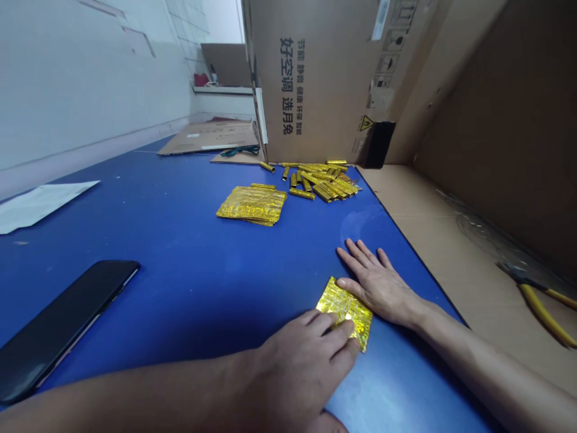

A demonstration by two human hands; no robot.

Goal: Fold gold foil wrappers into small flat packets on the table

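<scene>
A piece of gold, crinkled shiny foil (pixel 336 296) lies flat on the blue table, turned at an angle. My left hand (pixel 306 355) reaches in from the left, its bent fingers pressing on the foil's near part and its thumb apart from them. On the far right corner of the foil rests the thumb of my right hand (pixel 376 282); the other fingers are spread flat on the table. Farther off sits a stack of similar gold sheets (pixel 252 204). Beyond it, to the right, is a pile of small gold tubes (pixel 322 179).
A black phone (pixel 67 325) lies at the left, with a white paper (pixel 45 204) beyond it. Yellow-handled pliers (pixel 541 307) rest on cardboard at the right. A big printed carton (pixel 333 78) stands behind the tubes, with a small black object (pixel 379 144) against it.
</scene>
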